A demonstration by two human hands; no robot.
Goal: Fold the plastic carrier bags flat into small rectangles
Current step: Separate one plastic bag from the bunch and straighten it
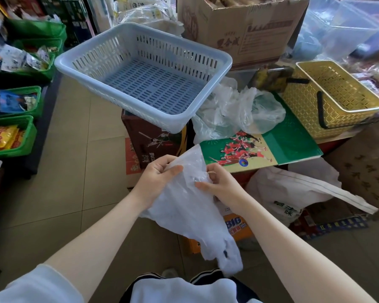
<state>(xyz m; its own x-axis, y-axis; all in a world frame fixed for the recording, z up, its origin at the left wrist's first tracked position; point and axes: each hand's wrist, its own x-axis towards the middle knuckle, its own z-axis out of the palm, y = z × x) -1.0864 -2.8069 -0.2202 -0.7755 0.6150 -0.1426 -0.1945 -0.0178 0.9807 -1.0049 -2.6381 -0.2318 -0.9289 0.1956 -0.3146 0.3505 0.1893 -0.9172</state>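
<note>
Both the left hand [160,171] and right hand [219,184] pinch a crumpled carrier bag [184,202] in mid-air above the floor, seemingly straightening it; next it likely needs flattening before folding.

Both hands, left [160,176] and right [219,184], pinch white plastic bag [184,206]; bag hangs crumpled.

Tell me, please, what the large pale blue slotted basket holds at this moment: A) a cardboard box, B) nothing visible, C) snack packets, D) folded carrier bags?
B: the slotted floor of the pale blue basket shows bare from wall to wall, while the crumpled bags lie beside it on the green board and one bag is held by the left hand and the right hand.
</note>
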